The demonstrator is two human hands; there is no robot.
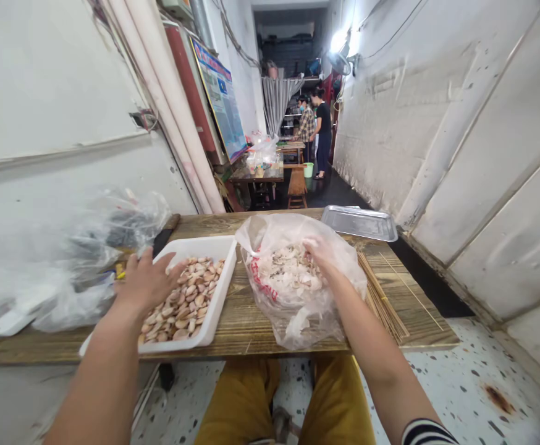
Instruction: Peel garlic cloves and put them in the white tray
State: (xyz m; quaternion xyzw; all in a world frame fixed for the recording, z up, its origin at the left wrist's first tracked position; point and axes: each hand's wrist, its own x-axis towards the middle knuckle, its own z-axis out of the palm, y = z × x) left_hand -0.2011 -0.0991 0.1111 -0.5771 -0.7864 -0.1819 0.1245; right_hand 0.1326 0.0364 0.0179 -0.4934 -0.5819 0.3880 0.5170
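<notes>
Over the tray [226, 278] of garlic cloves [189, 309], your left hand [147, 281] spreads open; your right hand [320, 252] reaches into the plastic bag [298, 324] of peels [291, 269], its grip unclear. Bare table [242, 318] separates tray and bag edges.

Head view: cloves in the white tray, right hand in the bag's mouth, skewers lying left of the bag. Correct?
Wrong side for the skewers: the head view shows them right of the bag. Cloves in the white tray and right hand in the bag's mouth stand.

Pinkish-tan cloves [189, 301] are framed by a white tub [222, 300] at the near edge of the brown-grained table [246, 318]; the whitish bag [293, 314] is printed in red.
</notes>
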